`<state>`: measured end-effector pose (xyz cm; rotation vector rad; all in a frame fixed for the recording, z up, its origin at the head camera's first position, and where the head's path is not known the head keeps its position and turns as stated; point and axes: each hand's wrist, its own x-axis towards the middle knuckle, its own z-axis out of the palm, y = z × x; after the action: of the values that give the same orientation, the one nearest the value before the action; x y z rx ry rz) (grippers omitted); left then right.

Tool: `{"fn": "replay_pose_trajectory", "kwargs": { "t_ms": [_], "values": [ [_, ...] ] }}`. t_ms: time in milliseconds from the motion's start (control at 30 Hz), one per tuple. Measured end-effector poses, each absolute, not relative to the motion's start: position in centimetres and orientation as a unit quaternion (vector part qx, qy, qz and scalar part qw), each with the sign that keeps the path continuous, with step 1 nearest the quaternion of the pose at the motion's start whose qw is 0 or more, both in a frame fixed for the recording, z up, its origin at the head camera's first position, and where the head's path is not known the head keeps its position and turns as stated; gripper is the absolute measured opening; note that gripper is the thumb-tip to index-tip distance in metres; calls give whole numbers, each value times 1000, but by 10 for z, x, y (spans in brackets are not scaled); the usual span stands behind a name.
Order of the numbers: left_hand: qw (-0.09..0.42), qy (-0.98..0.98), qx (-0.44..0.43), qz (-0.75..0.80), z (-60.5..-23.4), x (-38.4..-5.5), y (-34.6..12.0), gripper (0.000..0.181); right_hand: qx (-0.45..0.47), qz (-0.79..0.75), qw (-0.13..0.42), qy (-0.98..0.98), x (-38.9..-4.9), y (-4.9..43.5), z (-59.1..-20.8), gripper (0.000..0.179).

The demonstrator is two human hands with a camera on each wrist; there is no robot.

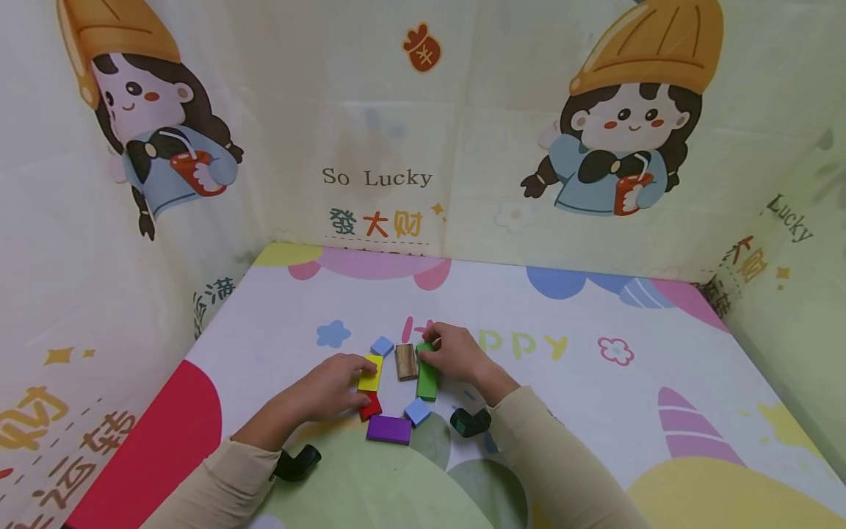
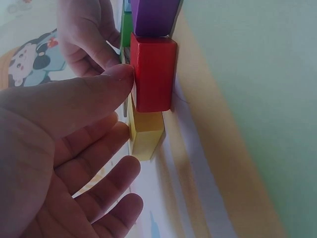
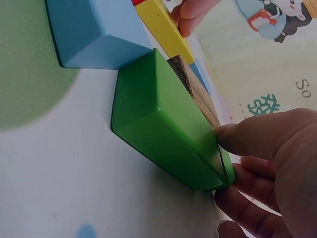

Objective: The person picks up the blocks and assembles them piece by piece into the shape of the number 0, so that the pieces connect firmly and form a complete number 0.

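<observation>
Toy blocks lie in a loose ring on the printed mat. My left hand point(image 1: 330, 386) is at the ring's left side, its thumb against the red block point(image 2: 154, 74) and a fingertip on the yellow block point(image 1: 370, 378); its other fingers spread loosely in the left wrist view. On the opposite side, my right hand point(image 1: 457, 354) pinches the far end of the green block point(image 3: 158, 119), where a second green edge point(image 3: 227, 166) shows, partly hidden by the fingers. A wood-grain block point(image 1: 406, 362) stands just left of the green one.
A purple block point(image 1: 388, 430) lies at the near side of the ring. One blue block point(image 1: 417, 411) sits beside it, another blue block point(image 1: 382, 346) at the far left. Printed cloth walls point(image 1: 489, 242) enclose the mat point(image 1: 562, 345). Black wrist devices point(image 1: 297, 463) show at both sleeves.
</observation>
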<state>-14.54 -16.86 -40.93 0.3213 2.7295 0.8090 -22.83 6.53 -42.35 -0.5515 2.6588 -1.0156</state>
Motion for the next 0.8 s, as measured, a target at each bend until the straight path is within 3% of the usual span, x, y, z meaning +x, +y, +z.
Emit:
{"fn": "replay_pose_trajectory", "kwargs": {
  "t_ms": [800],
  "values": [
    [136, 943, 112, 282, -408, -145, -169, 40, -191, -347, 113, 911, -228, 65, -423, 26]
  ]
}}
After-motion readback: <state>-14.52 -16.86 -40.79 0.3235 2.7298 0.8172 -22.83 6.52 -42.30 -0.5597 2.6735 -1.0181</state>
